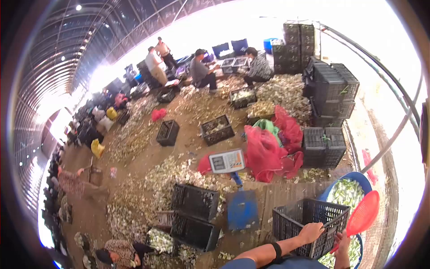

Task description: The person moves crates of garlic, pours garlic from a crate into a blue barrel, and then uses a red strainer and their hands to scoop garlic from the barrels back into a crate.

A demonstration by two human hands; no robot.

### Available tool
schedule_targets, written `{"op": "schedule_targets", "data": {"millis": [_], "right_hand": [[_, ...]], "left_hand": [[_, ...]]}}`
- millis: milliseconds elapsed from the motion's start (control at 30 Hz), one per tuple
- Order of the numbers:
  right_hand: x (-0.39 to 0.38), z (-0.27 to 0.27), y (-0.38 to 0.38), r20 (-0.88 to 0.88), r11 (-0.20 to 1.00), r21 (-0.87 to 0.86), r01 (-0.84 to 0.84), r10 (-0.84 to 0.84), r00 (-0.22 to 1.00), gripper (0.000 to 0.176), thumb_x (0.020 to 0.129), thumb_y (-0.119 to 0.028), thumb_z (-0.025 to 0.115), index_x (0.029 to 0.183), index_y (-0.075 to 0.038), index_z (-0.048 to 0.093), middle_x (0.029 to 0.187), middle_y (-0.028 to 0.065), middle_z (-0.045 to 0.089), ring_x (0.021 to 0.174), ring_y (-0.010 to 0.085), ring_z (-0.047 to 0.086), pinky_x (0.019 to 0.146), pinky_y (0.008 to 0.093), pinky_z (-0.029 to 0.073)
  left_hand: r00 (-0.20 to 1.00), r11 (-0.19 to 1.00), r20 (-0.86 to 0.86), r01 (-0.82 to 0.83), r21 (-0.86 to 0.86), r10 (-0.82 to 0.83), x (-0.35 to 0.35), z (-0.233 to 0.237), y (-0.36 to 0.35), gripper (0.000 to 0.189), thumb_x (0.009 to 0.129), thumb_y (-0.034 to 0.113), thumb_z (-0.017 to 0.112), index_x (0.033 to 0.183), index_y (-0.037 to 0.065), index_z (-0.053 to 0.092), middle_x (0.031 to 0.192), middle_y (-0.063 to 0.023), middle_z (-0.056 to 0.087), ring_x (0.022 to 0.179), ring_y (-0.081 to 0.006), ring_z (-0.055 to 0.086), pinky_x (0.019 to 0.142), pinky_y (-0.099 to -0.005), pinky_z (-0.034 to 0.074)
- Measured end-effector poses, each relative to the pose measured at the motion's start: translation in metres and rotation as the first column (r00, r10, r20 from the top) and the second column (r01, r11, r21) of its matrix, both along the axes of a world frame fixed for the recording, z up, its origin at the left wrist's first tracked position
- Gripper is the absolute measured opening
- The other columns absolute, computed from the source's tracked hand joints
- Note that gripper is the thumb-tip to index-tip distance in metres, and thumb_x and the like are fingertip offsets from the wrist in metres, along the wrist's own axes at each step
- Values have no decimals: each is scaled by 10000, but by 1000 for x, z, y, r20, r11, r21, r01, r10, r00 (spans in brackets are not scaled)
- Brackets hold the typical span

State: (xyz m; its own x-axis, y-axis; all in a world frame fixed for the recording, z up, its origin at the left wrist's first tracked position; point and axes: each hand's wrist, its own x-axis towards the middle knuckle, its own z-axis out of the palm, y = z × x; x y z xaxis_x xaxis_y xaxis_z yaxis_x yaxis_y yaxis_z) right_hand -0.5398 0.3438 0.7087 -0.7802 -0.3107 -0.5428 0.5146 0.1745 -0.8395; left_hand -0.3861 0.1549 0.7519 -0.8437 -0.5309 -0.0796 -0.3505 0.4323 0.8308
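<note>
My left hand [312, 232] is closed over the near rim of a black slatted plastic crate [286, 224], which has an open top and shows no contents. Just to its right, my right hand [342, 242] grips the handle of a red plastic strainer [366, 210], whose perforated bowl points up and away from me. Behind the strainer stands a blue tub [328, 192] full of pale green and white cut vegetable pieces [346, 192]. A second blue tub [361, 254] with similar pieces sits below my right hand, partly hidden.
A platform scale [242, 210] with a display [227, 161] stands left of the crate. Red mesh sacks [264, 154] and stacked crates [324, 145] lie beyond. Two black crates [195, 201] sit further left, amid vegetable scraps. Several people work around, one [118, 253] crouching nearby.
</note>
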Motion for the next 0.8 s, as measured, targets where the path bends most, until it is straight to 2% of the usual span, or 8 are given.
{"op": "schedule_targets", "data": {"millis": [33, 100, 167, 300, 433, 633, 733, 800], "right_hand": [[14, 25, -25, 25, 999, -2, -34, 34, 999, 365, 937, -451, 547, 1011, -98, 606, 865, 30, 604, 764, 166, 604, 589, 293, 486], [6, 3, -55, 1, 981, -25, -190, 190, 982, 307, 907, -451, 628, 983, -156, 587, 700, -45, 480, 564, 105, 493, 434, 238, 377], [31, 50, -87, 184, 988, 17, -154, 148, 972, 280, 879, -407, 686, 877, -157, 559, 626, -53, 416, 505, 88, 452, 378, 233, 339], [48, 66, -102, 159, 891, 129, -435, 414, 896, 225, 851, -302, 733, 892, -151, 572, 714, -45, 493, 606, 109, 506, 486, 262, 439], [61, 19, -96, 87, 843, 192, -503, 496, 864, 308, 735, -175, 813, 873, -114, 544, 716, -14, 545, 650, 139, 551, 518, 325, 441], [64, -24, -96, 49, 695, 289, -658, 676, 735, 158, 787, -78, 709, 834, -94, 559, 750, 16, 553, 680, 173, 589, 584, 375, 517], [78, -18, -115, 94, 631, 345, -694, 713, 695, 446, 704, -167, 820, 1040, -14, 569, 850, 54, 603, 637, 169, 570, 535, 338, 464], [91, -13, -128, 155, 604, 328, -727, 724, 672, 411, 700, -171, 797, 1009, -15, 576, 842, 61, 606, 636, 178, 598, 457, 343, 469]], "left_hand": [[1000, 1000, -13, -3, -21, 3, 7, -5, 6, 257, 916, 278, 561, 871, 25, 572, 809, -222, 638, 804, -430, 619, 700, -528, 474], [967, 931, 8, 247, -269, -255, 14, -29, 5, 182, 858, 203, 569, 818, 37, 631, 795, -204, 647, 788, -401, 643, 679, -500, 516], [988, 995, 116, 102, -13, -100, 32, 4, 8, 162, 830, 172, 555, 819, 30, 634, 834, -217, 655, 793, -423, 645, 653, -509, 522], [992, 997, 122, 27, 71, -35, 53, 1, 25, 221, 856, 214, 578, 918, 2, 584, 896, -242, 654, 865, -415, 641, 768, -519, 498], [994, 998, 91, -56, 0, 56, 57, -6, 47, 190, 851, 186, 578, 886, -1, 582, 842, -228, 661, 800, -402, 656, 721, -507, 512], [953, 963, 155, -249, -98, 262, 70, -19, 70, 121, 822, 119, 568, 847, 2, 584, 801, -208, 666, 747, -383, 669, 667, -469, 534], [924, 938, 176, -319, -136, 340, 79, -25, 72, 113, 818, 118, 564, 840, 9, 585, 804, -197, 669, 744, -372, 673, 672, -464, 536], [882, 918, 257, -371, -140, 396, 85, -30, 70, 131, 806, 133, 603, 859, 15, 583, 821, -187, 674, 758, -362, 675, 680, -460, 532]]}}
